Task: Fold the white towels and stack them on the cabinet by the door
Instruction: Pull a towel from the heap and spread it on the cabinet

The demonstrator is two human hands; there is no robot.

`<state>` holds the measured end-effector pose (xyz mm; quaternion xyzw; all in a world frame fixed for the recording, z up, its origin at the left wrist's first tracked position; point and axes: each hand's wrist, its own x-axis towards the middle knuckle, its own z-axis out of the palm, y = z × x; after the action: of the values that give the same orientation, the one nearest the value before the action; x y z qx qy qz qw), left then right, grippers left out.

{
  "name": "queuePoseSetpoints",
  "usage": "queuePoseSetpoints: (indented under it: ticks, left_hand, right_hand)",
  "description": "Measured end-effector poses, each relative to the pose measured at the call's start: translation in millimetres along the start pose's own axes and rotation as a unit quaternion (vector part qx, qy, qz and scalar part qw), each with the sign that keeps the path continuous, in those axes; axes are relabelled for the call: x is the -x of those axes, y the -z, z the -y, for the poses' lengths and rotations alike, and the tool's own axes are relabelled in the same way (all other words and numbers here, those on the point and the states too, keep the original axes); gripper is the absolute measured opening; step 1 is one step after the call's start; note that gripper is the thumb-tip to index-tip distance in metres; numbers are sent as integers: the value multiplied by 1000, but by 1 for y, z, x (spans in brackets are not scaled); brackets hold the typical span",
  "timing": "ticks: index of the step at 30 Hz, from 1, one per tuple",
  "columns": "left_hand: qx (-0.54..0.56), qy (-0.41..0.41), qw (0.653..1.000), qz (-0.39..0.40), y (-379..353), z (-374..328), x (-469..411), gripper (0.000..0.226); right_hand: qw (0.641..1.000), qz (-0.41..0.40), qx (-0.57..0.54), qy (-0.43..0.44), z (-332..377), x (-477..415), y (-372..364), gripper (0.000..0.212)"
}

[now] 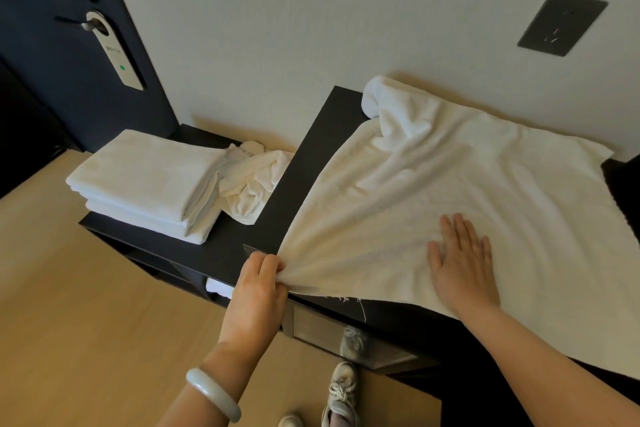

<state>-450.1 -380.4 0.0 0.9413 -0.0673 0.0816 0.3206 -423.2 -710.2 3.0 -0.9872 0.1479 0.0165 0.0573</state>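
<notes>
The spread towel is laid out over the dark raised top, on the side away from the door, with its far corner rolled up against the wall. It is judged to be light, limp terry cloth. Sagging and bunching are to be expected wherever it is left unsupported, so it is best taken at corners and hems, with the rest kept pinned down. The corner nearest the door is gathered and pinched by the left hand, with fingers curled and pleats fanning out from the grip. The right hand is pressed palm down on the cloth farther from the door, with fingers straight and close together and the forearm stretched across the near edge. Closer to the door, a folded stack is set on the cabinet, with a crumpled towel lying just beside it.
</notes>
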Motion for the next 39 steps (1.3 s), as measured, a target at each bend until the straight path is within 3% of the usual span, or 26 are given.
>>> queuePoseSetpoints:
  ticks: [3,7,10,13,16,18,20,23,25,27,29,33,36,39]
  left_hand:
    - [-18,-32,999,3,4,6,12,37]
    - [-18,16,999,-26,19,12,6,51]
    - [16,21,999,-44,22,-4,-43,37]
    - [73,98,992,31,13,-27,-113,18]
    - [94,210,963,137,-4,-37,-174,28]
    - [195,299,915,186,-8,-43,-198,37]
    - [254,336,880,220,-5,-45,-209,38]
    - [256,312,874,269,-8,-39,-220,45]
    - [184,251,910,274,-13,-37,-224,42]
    - [68,152,963,211,-16,-35,-226,33]
    - [-24,90,988,126,-18,-29,-228,32]
    - [-161,51,984,64,-29,-30,-233,35]
    - [-261,-41,964,11,-44,-62,-205,42]
    - [-195,-72,972,113,-67,-91,-139,67]
  right_hand:
    - [1000,-3,3,2,0,-1,-1,65]
    - [1000,-2,4,0,0,-1,0,64]
    - [1000,0,8,2,0,0,-1,64]
    - [1000,-4,5,2,1,-3,1,63]
    - [1000,13,7,7,0,-1,-1,64]
    - [1000,15,-9,3,-2,-3,2,65]
    - [999,-1,-47,-13,-5,-17,17,59]
    - [998,-27,-65,-11,-20,-42,34,55]
    - [999,-32,-16,4,-28,-41,27,71]
    - [1000,-6,9,15,-34,-35,11,80]
    - [1000,8,9,21,-36,-37,5,75]
    - [1000,10,17,20,-35,-40,8,65]
    - [999,8,23,21,-36,-38,5,72]
    - [1000,4,19,14,-36,-38,6,77]
